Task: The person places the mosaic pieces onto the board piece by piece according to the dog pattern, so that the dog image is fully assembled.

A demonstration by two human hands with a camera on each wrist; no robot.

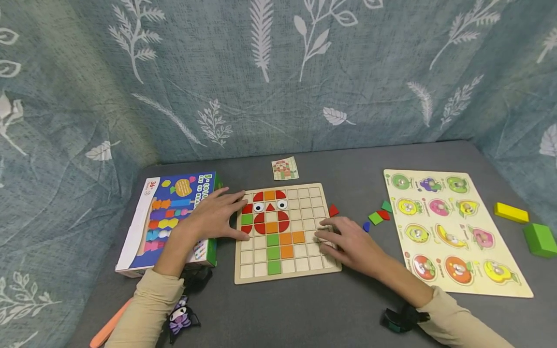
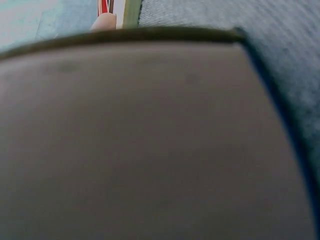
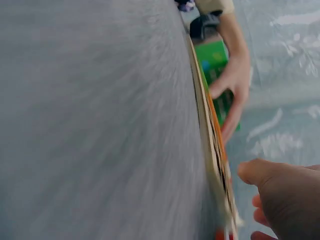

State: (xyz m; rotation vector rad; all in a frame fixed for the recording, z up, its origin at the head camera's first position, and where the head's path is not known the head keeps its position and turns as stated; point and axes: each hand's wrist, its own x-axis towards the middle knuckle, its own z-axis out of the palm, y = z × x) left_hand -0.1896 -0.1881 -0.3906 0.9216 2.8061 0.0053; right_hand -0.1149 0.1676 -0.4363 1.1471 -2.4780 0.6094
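A wooden grid board (image 1: 304,271) lies flat, its left half partly filled with red, green and orange tiles, two of them round eye pieces (image 1: 258,207). At the board's left edge is my left hand (image 1: 213,215), thumb and fingers spread, with the fingertips by the upper corner and the thumb overlapping the left column. My right hand (image 1: 354,244) hovers around the right edge, fingers loosely bent over the bare cells and nothing held. In the right wrist view, the right thumb (image 3: 257,172) is beside the board's edge. A flat grey surface blocks most of the left wrist view.
A blue toy box (image 1: 174,183) sits under the left forearm. Loose tiles, including a red triangle (image 1: 333,210) and a green square (image 1: 375,218), lie to the right. Beyond them are a fruit puzzle board (image 1: 435,183), yellow block (image 1: 511,212) and green block (image 1: 540,240). A picture card (image 1: 285,168) lies behind.
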